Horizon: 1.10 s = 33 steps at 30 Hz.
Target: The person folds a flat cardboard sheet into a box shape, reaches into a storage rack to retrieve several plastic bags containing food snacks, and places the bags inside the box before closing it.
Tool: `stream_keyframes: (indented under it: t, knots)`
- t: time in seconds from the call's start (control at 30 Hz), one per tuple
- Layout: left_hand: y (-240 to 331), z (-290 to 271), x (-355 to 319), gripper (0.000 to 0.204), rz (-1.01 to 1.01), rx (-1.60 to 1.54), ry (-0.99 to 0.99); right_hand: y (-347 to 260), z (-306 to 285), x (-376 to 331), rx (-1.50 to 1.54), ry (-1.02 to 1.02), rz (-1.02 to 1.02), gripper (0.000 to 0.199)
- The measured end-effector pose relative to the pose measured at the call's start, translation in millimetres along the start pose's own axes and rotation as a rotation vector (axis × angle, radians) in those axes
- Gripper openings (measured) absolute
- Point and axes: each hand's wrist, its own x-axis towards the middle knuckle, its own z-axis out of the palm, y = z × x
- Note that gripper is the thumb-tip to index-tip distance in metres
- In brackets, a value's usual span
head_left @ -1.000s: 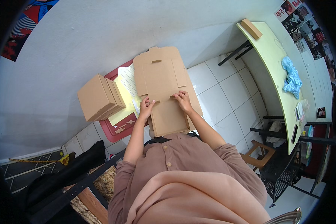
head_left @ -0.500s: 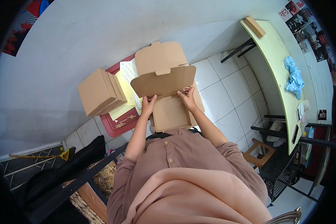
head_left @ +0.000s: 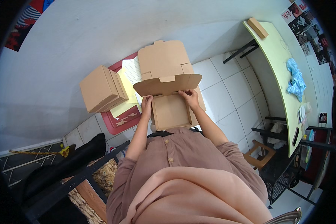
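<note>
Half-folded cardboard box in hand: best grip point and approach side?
Probably the two side walls of the box, one from the left and one from the right, where the left hand and right hand grip now. The tray is formed; its flap hangs loose above.

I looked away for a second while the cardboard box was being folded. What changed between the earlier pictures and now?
The flat cardboard box has been folded up: its front flap now stands raised and the side walls stand. The left hand and right hand kept hold of it. The stack of folded boxes and red tray stayed put.
</note>
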Motion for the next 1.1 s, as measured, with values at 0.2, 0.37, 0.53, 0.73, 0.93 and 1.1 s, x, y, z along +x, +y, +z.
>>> stream_keyframes:
  t: [0.2,0.37,0.53,0.73,0.93,1.1]
  knots:
    - [29,2,-7,0.029,0.202,-0.036,0.027,-3,-3,2,-0.058,0.015,-0.01,0.037]
    - [55,-7,-14,0.023,0.188,0.501,0.111,-3,-1,0,-0.107,0.063,-0.021,0.041]
    - [82,7,-25,0.028,0.269,0.748,0.057,-3,-3,1,-0.106,0.068,-0.055,0.039]
    - [92,24,-36,0.028,0.309,0.779,-0.031,3,0,2,-0.069,0.098,-0.048,0.032]
    - [77,19,-40,0.031,0.399,0.744,-0.01,-2,6,-6,-0.071,0.161,-0.078,0.04]
    - [77,18,-38,0.033,0.33,0.715,-0.035,-18,-6,-10,-0.102,0.155,-0.201,0.046]
